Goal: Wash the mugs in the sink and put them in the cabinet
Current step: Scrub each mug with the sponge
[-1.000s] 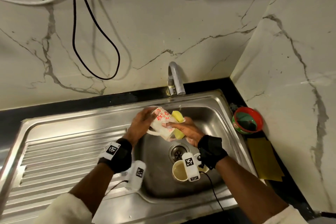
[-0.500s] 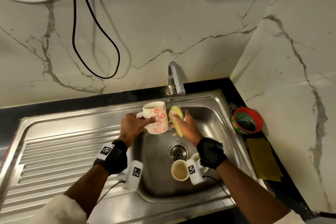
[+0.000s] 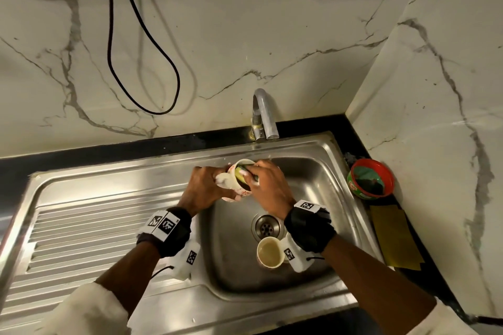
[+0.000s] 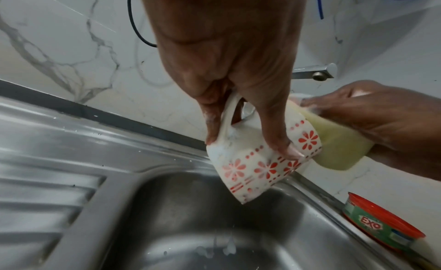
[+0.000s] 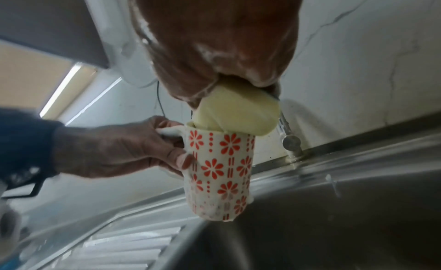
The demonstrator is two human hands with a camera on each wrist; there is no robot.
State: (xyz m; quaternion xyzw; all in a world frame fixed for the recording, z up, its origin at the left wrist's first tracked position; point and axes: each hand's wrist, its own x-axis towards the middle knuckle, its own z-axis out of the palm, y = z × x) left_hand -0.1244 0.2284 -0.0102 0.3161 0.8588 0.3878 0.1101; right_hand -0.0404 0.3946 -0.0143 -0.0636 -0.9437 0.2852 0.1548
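Two hands (image 3: 206, 189), flowered mug (image 5: 219, 172), seemingly soapy sponge (image 5: 236, 113)

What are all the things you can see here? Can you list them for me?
flowered mug: 1, white with red flowers, held over the sink
sponge: 1, yellow, pushed into the flowered mug's mouth
plain mug: 1, cream, standing in the basin near the drain
sink: 1, steel, with a ribbed drainboard on the left
tap: 1, silver, behind the basin
soap tub: 1, red and green, on the counter right of the sink
cloth: 1, yellow, flat on the counter in front of the tub
cable: 1, black, looped on the wall
left hand: grips the flowered mug's handle
right hand: holds the sponge
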